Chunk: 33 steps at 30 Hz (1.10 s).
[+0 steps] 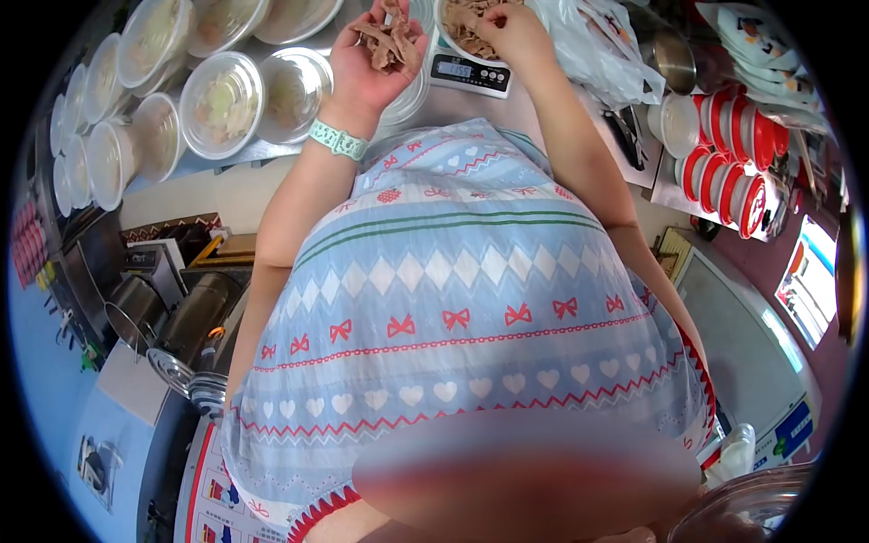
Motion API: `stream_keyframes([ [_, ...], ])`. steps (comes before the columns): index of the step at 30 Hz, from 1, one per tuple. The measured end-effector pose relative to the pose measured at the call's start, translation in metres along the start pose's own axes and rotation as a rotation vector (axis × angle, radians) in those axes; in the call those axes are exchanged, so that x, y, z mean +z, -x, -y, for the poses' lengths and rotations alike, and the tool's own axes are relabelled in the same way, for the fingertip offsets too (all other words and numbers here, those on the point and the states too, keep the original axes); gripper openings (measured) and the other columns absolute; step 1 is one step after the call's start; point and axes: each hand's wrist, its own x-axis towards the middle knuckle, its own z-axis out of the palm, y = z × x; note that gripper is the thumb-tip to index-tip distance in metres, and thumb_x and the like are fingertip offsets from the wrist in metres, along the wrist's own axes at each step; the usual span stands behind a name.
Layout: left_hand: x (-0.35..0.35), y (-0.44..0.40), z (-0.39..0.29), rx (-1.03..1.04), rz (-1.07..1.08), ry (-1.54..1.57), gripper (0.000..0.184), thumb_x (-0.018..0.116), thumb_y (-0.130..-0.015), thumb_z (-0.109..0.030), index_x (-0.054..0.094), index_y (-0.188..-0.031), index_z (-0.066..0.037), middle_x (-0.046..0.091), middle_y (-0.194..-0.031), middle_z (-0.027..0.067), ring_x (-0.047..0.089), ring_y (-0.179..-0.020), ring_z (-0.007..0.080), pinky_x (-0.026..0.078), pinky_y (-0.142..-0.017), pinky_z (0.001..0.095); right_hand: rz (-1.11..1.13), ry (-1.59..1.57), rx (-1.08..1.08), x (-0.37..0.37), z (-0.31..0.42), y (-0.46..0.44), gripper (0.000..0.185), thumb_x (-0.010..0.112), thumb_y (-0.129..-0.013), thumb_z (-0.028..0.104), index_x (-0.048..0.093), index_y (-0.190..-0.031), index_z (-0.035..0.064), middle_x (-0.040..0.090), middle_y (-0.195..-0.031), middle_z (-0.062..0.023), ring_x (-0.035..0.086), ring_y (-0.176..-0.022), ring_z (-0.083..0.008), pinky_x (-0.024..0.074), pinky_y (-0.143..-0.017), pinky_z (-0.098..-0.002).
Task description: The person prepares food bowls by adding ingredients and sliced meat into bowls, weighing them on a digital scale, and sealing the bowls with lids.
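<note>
Brown slices of what looks like cooked meat (389, 43) lie in my left hand (373, 72), palm up and fingers curled around them, with a pale green watch band on the wrist. My right hand (514, 34) reaches into a round container of similar brown slices (460, 20), its fingertips pinched at the slices. Under that container is a digital scale (471, 76) with a lit display. Whether a slice sits between the right fingertips is too small to tell.
Round lidded plastic tubs (222, 104) with food crowd the counter at the left. Right of the scale lie clear plastic bags (606, 50), a black object (625, 136), a metal pot (673, 61) and stacked red-and-white containers (742, 131). Metal pots (195, 317) stand lower left.
</note>
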Motion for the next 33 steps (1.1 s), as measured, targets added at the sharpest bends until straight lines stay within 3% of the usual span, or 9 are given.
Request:
stream_keyframes([
  [5,0.001,0.001,-0.001,0.010,0.006,-0.017,0.039,0.042,-0.100,-0.037,0.053,-0.123,-0.007,0.060,-0.112,0.0046,0.058,-0.101,0.0169,0.048,-0.090,0.0336,0.033,-0.259,0.029,-0.002,-0.019,-0.009,0.026,0.067,-0.080,0.032,0.068,-0.087,0.0064,0.067,-0.094,-0.0187,0.064,-0.087,-0.0314,0.0509,-0.078,-0.0415],
  [11,-0.001,0.003,0.002,0.023,-0.026,-0.110,0.041,0.042,-0.100,-0.039,0.052,-0.125,-0.008,0.060,-0.112,0.0039,0.058,-0.101,0.0149,0.048,-0.090,0.0321,-0.122,0.347,-0.250,0.006,-0.004,-0.002,0.029,0.066,-0.081,0.032,0.067,-0.089,0.0043,0.067,-0.084,-0.0175,0.064,-0.073,-0.0350,0.0507,-0.071,-0.0450],
  [17,0.023,0.006,0.001,0.037,-0.017,-0.022,0.037,0.042,-0.100,-0.033,0.052,-0.125,-0.007,0.059,-0.112,0.0052,0.058,-0.104,0.0171,0.048,-0.093,0.0322,0.030,-0.325,0.039,-0.009,-0.015,-0.016,0.028,0.066,-0.087,0.032,0.065,-0.095,0.0050,0.067,-0.088,-0.0085,0.064,-0.070,-0.0182,0.0507,-0.065,-0.0315],
  [19,0.015,-0.002,-0.001,0.295,0.131,-1.122,0.032,0.050,-0.097,-0.022,0.052,-0.124,-0.006,0.059,-0.114,0.0065,0.057,-0.107,0.0182,0.047,-0.095,0.0329,0.119,-0.938,0.054,-0.038,0.001,-0.015,0.025,0.064,-0.091,0.027,0.063,-0.100,0.0036,0.066,-0.085,-0.0026,0.060,-0.071,-0.0092,0.0487,-0.064,-0.0239],
  [20,0.047,0.005,0.002,0.576,0.068,-1.793,0.035,0.057,-0.091,-0.013,0.051,-0.125,-0.005,0.058,-0.116,0.0075,0.056,-0.109,0.0186,0.046,-0.095,0.0334,0.122,-0.853,0.057,-0.049,0.015,-0.014,0.024,0.063,-0.092,0.021,0.061,-0.104,0.0012,0.065,-0.088,-0.0016,0.060,-0.073,-0.0077,0.0486,-0.065,-0.0221],
  [24,0.085,-0.001,0.004,0.869,0.269,-2.168,0.039,0.053,-0.094,-0.016,0.045,-0.130,-0.005,0.056,-0.118,0.0067,0.054,-0.111,0.0184,0.044,-0.096,0.0324,0.204,-0.889,-0.067,-0.050,0.071,-0.002,0.025,0.068,-0.087,0.021,0.063,-0.102,0.0015,0.066,-0.089,-0.0045,0.060,-0.076,-0.0101,0.0494,-0.067,-0.0244],
  [26,0.051,-0.016,0.016,0.696,0.297,-1.670,0.039,0.048,-0.096,-0.021,0.044,-0.131,-0.006,0.054,-0.118,0.0057,0.053,-0.111,0.0179,0.044,-0.096,0.0325,0.235,-0.845,-0.037,-0.054,0.090,0.005,0.024,0.069,-0.085,0.020,0.063,-0.100,0.0018,0.067,-0.089,-0.0063,0.061,-0.078,-0.0127,0.0499,-0.069,-0.0263],
  [28,0.038,-0.026,0.019,0.518,0.299,-1.179,0.040,0.044,-0.098,-0.026,0.042,-0.132,-0.006,0.053,-0.119,0.0047,0.051,-0.112,0.0174,0.044,-0.095,0.0326,-0.095,0.100,-0.747,-0.049,0.091,-0.003,0.023,0.072,-0.080,0.017,0.065,-0.097,0.0027,0.067,-0.090,-0.0105,0.063,-0.086,-0.0204,0.0504,-0.075,-0.0300],
  [33,0.039,-0.031,0.008,0.181,0.503,-0.674,0.036,0.035,-0.100,-0.032,0.043,-0.125,-0.007,0.049,-0.123,0.0039,0.050,-0.110,0.0166,0.044,-0.093,0.0316,-0.073,-0.216,-0.683,-0.054,0.085,0.000,0.020,0.067,-0.083,0.015,0.067,-0.101,0.0036,0.067,-0.090,-0.0114,0.062,-0.088,-0.0237,0.0495,-0.077,-0.0313],
])
